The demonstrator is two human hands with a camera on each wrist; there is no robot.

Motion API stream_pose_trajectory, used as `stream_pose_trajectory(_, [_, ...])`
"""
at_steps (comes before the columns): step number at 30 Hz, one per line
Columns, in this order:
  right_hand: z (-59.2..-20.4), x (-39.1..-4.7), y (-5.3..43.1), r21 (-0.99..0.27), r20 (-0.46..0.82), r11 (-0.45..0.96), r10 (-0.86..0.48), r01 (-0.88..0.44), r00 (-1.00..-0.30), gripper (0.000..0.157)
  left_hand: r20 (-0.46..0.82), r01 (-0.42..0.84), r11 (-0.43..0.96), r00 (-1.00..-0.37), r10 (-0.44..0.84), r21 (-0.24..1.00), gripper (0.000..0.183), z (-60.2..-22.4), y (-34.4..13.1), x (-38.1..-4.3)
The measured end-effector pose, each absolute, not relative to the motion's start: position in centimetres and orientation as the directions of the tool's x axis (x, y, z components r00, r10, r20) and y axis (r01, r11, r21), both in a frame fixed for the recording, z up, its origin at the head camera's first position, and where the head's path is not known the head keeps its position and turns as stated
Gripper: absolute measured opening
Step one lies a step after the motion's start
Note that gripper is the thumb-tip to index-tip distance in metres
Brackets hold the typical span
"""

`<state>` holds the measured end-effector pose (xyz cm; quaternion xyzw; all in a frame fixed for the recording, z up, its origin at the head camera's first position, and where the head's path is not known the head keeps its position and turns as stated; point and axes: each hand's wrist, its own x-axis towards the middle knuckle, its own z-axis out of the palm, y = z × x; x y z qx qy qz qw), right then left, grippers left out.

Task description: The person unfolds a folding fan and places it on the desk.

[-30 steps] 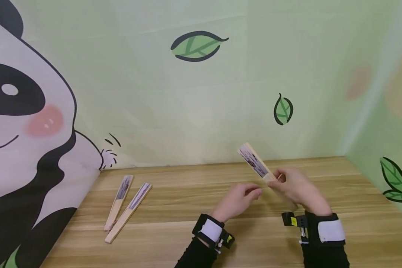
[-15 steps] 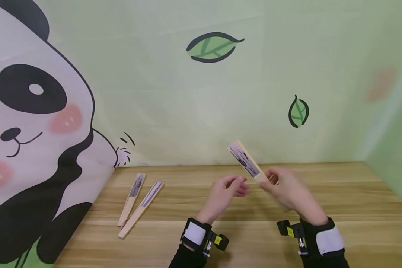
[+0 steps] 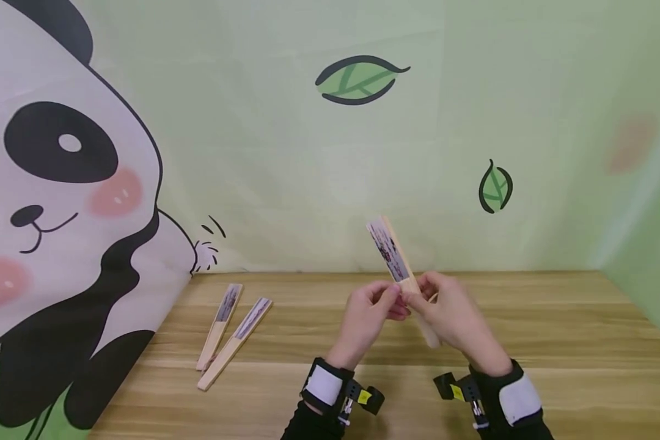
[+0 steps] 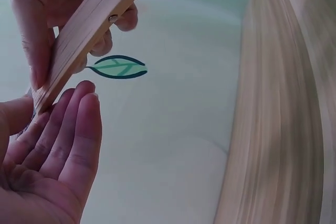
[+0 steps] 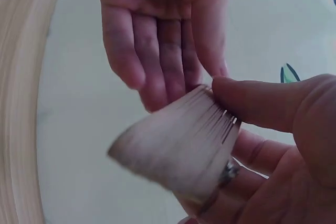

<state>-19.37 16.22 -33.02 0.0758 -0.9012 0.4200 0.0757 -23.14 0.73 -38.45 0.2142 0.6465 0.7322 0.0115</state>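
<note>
In the head view my right hand (image 3: 455, 315) grips a folding fan (image 3: 389, 252) by its wooden ribs, raised above the table and tilted up to the left. Its printed leaf faces up and looks slightly spread. My left hand (image 3: 365, 313) meets the fan's left edge, thumb and forefinger pinching it beside the right thumb. From the left wrist, the fan's pale outer guard (image 4: 86, 38) shows a small metal rivet, and the other left fingers stretch out loosely. The right wrist view shows the fan's ribs (image 5: 178, 145) bunched, partly blurred. Two more folded fans (image 3: 220, 327) lie at the left.
The wooden table (image 3: 319, 397) runs back to a pale green backdrop (image 3: 275, 183) printed with leaves and a panda (image 3: 143, 256). The second lying fan (image 3: 242, 330) touches or crosses the first near their lower ends.
My left hand has moved up to the fan's edge from apart. The right hand has brought the fan leftward and more upright. The head view has shifted left.
</note>
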Motion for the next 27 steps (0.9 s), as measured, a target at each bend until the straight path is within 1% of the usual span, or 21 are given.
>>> stream_pose_trajectory(3, [-33.2, -19.3, 15.7, -0.772, 0.189, 0.607, -0.067, -0.191, -0.980, 0.020, 0.288, 0.251, -0.165, -0.918, 0.272, 0.954, 0.021, -38.4, 0.5, -23.1])
stream_pose_trajectory(9, [-33.5, -19.4, 14.9, -0.785, 0.211, 0.580, -0.076, -0.216, -0.974, 0.022, 0.264, 0.221, -0.180, -0.926, 0.269, 0.959, 0.022, -37.8, -0.4, -23.2])
stream_pose_trajectory(15, [-33.3, -19.3, 14.4, -0.844, 0.213, 0.490, -0.068, -0.218, -0.975, 0.032, 0.257, 0.219, -0.167, -0.931, 0.258, 0.961, 0.025, -37.0, -1.1, -23.4])
stream_pose_trajectory(19, [-33.3, -19.2, 14.2, -0.867, 0.226, 0.450, -0.026, -0.213, -0.974, 0.030, 0.256, 0.218, -0.167, -0.933, 0.253, 0.961, 0.024, -36.5, -1.3, -23.3])
stream_pose_trajectory(22, [-33.4, -19.1, 13.9, -0.866, 0.249, 0.449, 0.006, -0.220, -0.969, 0.027, 0.257, 0.221, -0.164, -0.935, 0.244, 0.961, 0.024, -36.3, -1.5, -23.1])
stream_pose_trajectory(27, [-33.5, -19.1, 13.4, -0.853, 0.289, 0.463, 0.032, -0.242, -0.957, 0.027, 0.265, 0.230, -0.164, -0.936, 0.232, 0.959, 0.025, -36.1, -1.9, -22.8])
